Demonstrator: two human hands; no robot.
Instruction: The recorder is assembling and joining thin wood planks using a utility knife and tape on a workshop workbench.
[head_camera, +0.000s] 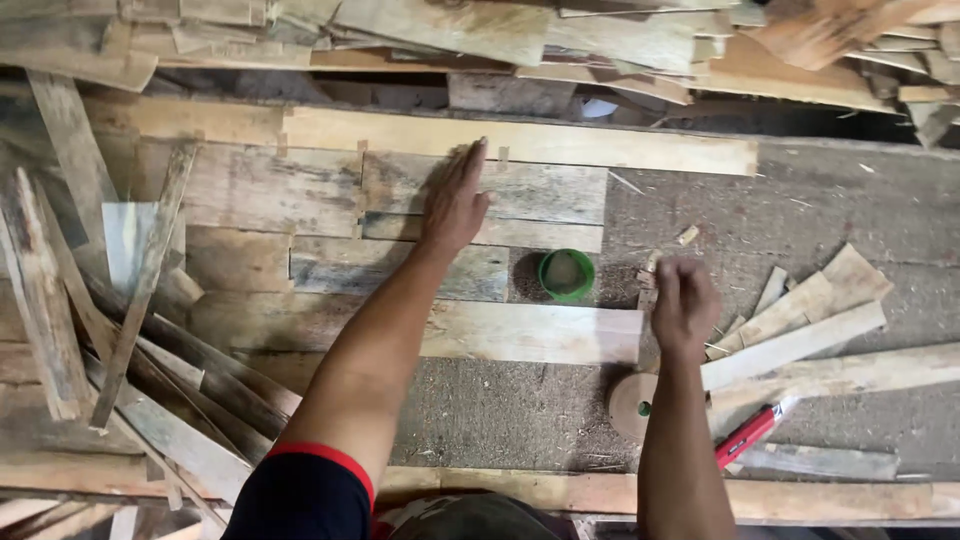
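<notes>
While both arms reach over laid planks | left hand (455, 205) flat, fingers together, pressed on a grey plank (485, 188) | right hand (683, 300) curled into a fist, contents cannot be told | green cup (567, 274) between hands | red cutter (748, 434) near right forearm

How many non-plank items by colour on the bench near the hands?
Green: 1, the round green cup
Red: 1, the red utility knife
Tan: 1, the tan tape roll
Total: 3
</notes>
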